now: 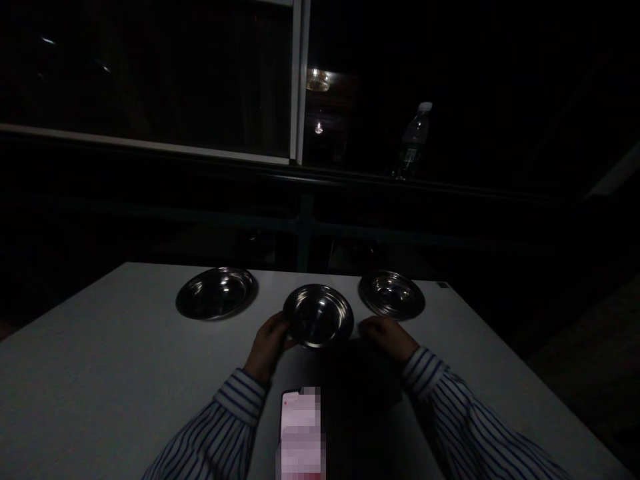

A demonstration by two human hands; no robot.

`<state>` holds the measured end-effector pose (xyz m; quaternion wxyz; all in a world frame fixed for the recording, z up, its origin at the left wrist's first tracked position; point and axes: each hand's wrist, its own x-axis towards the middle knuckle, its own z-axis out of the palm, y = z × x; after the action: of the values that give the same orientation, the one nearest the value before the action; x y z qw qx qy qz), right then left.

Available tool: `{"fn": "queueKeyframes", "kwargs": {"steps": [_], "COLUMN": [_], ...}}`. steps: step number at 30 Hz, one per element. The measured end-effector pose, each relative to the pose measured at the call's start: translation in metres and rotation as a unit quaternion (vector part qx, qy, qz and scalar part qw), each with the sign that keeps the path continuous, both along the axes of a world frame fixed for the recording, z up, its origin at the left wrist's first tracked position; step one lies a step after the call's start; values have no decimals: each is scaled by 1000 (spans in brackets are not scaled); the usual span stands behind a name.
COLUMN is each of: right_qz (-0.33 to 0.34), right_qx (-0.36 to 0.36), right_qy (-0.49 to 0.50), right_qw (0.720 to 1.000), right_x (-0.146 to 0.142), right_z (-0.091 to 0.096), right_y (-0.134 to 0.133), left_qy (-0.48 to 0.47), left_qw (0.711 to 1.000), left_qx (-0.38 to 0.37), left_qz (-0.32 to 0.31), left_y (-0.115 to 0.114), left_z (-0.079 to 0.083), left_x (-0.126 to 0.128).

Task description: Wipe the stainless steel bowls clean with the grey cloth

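Observation:
A shiny metal bowl [320, 317] is tipped slightly toward me above the white table, near its far edge. My left hand [270, 340] grips the bowl's left rim, fingers closed around it. Just off the bowl's right side is my right hand [387, 335], its fingers curled together and apart from the rim; I see nothing in them, though the light is dim. Close beyond that hand rests a round metal dish [391, 295] with a wide rim. To the left lies a wider, shallow metal dish [217, 294], untouched.
A lit phone [300, 433], partly pixelated, is between my forearms on the white table [125, 373]. Behind the table, a clear plastic bottle [414, 143] with a white cap stands by a dark window [150, 80]. A dark shadow covers the tabletop between my arms.

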<state>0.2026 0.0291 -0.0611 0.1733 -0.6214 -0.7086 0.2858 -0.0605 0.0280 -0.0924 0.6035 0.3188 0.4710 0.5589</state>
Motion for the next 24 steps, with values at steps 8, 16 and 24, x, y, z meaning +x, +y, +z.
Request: {"fn": "queueKeyframes", "kwargs": {"steps": [8, 16, 24], "right_qz": [-111, -41, -106], "right_qx": [-2, -23, 66], "right_qy": [-90, 24, 52], "right_qw": [990, 999, 991], "right_x": [26, 21, 29], "right_z": [-14, -34, -6], "right_y": [-39, -36, -29], "left_qy": [38, 115, 112], "left_qw": [999, 993, 991], "left_qx": [3, 23, 72], "left_qz": [12, -7, 24], "left_y": [2, -9, -8], "left_z": [-4, -3, -5], "left_x": [-2, -3, -4]}}
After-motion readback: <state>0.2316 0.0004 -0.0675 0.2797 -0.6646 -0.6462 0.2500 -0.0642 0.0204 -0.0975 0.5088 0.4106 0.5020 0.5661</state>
